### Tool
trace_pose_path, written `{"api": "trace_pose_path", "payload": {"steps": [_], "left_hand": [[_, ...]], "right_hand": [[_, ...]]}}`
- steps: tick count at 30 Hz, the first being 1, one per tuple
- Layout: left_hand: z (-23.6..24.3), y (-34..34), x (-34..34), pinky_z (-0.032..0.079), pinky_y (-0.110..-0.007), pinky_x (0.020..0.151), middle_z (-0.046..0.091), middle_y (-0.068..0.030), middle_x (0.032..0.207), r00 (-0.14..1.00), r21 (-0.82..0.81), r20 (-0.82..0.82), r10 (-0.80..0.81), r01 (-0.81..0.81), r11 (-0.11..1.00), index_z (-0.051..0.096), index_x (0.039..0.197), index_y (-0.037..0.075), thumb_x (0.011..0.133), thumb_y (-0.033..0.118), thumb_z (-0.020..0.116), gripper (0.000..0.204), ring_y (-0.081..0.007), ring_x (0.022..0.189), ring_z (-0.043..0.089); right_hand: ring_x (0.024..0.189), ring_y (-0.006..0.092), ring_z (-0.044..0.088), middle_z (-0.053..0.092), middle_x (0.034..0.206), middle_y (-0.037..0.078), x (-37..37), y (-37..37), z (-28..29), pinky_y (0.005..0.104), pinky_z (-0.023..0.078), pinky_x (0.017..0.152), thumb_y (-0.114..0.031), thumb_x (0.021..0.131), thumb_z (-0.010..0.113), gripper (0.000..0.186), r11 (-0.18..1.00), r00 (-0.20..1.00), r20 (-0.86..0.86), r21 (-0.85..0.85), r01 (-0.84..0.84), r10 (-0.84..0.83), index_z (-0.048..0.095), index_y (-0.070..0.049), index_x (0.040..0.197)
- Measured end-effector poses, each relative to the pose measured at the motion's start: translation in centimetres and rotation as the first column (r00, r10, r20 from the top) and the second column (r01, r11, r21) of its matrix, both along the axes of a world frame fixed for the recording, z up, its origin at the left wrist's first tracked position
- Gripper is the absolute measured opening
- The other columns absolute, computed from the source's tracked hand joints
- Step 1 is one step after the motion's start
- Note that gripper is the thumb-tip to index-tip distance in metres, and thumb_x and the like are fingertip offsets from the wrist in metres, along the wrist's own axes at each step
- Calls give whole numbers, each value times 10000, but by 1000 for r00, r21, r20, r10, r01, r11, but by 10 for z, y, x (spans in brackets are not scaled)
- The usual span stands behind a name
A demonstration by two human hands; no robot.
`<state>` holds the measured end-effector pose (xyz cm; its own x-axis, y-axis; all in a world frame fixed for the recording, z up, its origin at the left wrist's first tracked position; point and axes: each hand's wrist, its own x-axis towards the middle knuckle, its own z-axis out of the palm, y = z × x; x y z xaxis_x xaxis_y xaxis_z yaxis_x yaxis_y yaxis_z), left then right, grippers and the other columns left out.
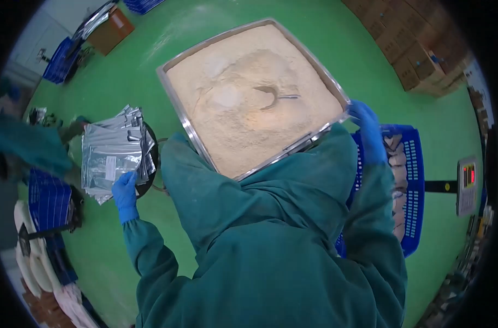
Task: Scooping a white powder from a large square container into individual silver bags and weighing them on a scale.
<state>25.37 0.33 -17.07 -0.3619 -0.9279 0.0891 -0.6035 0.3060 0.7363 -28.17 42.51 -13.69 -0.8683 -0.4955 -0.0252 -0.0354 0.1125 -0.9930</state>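
Note:
My left hand (125, 191), in a blue glove, pinches the near edge of the top silver foil pouch (126, 159). That pouch lies on a loose stack of silver pouches (109, 131) on a round dark stool, left of my knee. In front of me, at my knees, is a square metal tray (192, 131) filled with pale cream powder (243, 143). A metal scoop (270, 96) lies half sunk in the powder, its handle pointing right. My right hand (364, 121), also blue-gloved, holds the tray's right corner; its fingertips are partly hidden.
On the right, a blue basket (413, 191) holds filled pouches beside a scale display (467, 183). Cardboard boxes (413, 49) are stacked at far right. A co-worker's green sleeve (30, 143) reaches in from the left near another blue basket (49, 202). Green floor (150, 49) surrounds everything.

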Motion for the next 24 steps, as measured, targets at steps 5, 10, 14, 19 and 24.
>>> {"api": "trace_pose_path", "payload": {"steps": [5,10,14,19,24], "left_hand": [[6,2,-7,437,-271,776,622,-134,905,991,75,121,49,-59,995,579,939,-67,760,133,604,269,-167,851,583],[4,9,-19,418,-286,842,572,-166,1037,964,-233,267,10,55,971,562,1024,-32,708,-18,496,323,-230,965,553],[25,-7,-21,433,-350,786,561,-162,979,731,-317,624,276,-86,945,610,942,42,690,38,551,258,-304,933,516],[109,-31,-20,440,-374,667,556,-154,867,598,-473,680,424,-83,877,611,796,28,714,103,566,120,-301,792,535],[178,-27,-30,430,-367,643,561,-141,835,742,-621,508,438,-37,783,593,798,-3,752,134,558,149,-315,734,543]], "right_hand": [[866,291,569,596,911,166,-5,-187,-65,369,433,768,-338,796,496,344,675,749,-380,728,-120,543,590,-62,978],[810,314,578,601,830,176,-12,-242,-142,418,445,733,-398,756,495,362,379,617,-386,913,150,685,585,-77,897],[806,320,581,598,824,187,-10,-243,-160,430,448,712,-370,756,498,331,216,685,-132,976,-38,716,567,-74,890],[733,325,592,604,785,173,-4,-227,-128,426,461,651,-290,783,464,258,346,695,-336,929,133,635,559,-76,892],[695,353,584,601,786,189,-14,-201,-121,443,461,637,-296,825,395,325,435,780,-383,886,159,496,598,-43,816]]}}
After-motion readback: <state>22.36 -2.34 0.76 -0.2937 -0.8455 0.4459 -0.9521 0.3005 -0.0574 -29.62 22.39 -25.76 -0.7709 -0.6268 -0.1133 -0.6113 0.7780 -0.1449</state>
